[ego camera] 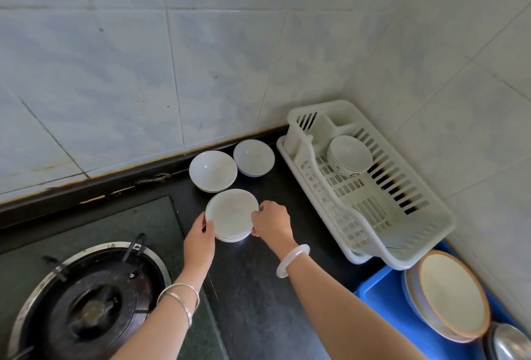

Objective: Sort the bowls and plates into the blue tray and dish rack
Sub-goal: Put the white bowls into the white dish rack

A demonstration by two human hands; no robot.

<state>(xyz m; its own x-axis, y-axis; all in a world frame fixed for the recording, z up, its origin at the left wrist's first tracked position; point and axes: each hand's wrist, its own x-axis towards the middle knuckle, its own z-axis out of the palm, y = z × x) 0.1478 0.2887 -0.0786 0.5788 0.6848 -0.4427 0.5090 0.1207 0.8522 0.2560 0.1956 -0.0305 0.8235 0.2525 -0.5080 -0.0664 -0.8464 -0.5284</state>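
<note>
Head view, round white plates (pixel 231 213), stacked

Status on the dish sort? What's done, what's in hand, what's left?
Done: one patterned bowl sits in the dish rack, and large plates lean in the blue tray.
In hand: the left hand and right hand grip a stack of small plates on the counter.
Left: two white bowls by the wall, not yet sorted.
</note>
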